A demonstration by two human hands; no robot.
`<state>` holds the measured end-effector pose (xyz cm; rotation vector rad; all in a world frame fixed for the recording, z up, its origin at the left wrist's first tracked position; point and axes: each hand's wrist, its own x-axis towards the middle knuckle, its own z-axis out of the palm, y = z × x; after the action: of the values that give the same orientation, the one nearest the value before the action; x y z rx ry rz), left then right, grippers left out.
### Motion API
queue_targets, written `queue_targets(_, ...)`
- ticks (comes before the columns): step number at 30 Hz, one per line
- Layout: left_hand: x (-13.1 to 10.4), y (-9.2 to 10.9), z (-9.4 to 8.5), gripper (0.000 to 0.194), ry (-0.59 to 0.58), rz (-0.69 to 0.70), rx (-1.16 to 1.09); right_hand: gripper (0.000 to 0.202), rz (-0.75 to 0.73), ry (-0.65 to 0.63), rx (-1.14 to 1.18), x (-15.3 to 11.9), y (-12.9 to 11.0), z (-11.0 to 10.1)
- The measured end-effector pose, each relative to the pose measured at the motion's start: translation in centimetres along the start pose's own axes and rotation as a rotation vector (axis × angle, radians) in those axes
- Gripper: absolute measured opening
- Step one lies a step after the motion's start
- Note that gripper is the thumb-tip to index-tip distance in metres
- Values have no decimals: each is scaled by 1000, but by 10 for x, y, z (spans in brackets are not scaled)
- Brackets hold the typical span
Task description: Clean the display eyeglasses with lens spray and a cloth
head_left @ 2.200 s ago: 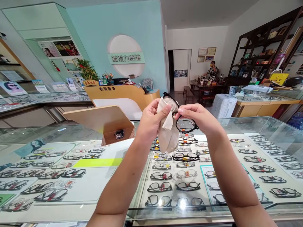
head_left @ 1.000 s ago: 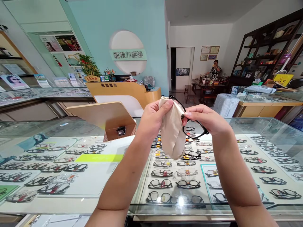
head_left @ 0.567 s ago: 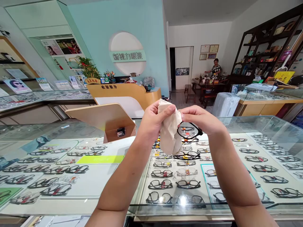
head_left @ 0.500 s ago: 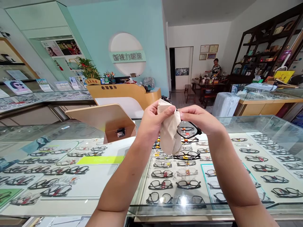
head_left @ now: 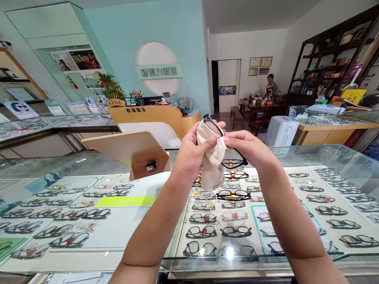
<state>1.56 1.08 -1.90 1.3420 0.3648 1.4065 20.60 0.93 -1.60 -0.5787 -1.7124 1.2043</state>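
Observation:
Above the glass display case, my two hands hold a pair of black-framed glasses at a tilt. My left hand is closed on a cream cleaning cloth, with the thumb pressing it against the upper lens. The lower part of the cloth hangs down below the fingers. My right hand pinches the frame near its middle, thumb and fingers close to the left thumb. One lens is partly behind the cloth; the other shows clear beneath my right hand.
The glass display case holds rows of glasses below my arms. A tilted wooden mirror stand stands on its left part. Behind are a wooden cashier counter, a wrapped white package and a person by a dark table.
The glasses have turned a little, so the upper rim and lens now show above the cloth. The cloth has shifted slightly up and left. The distant person's arm has lowered.

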Motion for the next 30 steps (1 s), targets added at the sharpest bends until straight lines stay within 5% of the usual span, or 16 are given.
queue_targets(7,1,-6,3,61,150,94,41,35,-16,13,82,2,0,4)
queue_targets(23,1,-13,4,51,307,225,177,42,1,-149,-47,1,-8,9)
queue_targets(30,6,-15,2,49,353,261,113,42,6,-119,-103,1,-4,10)
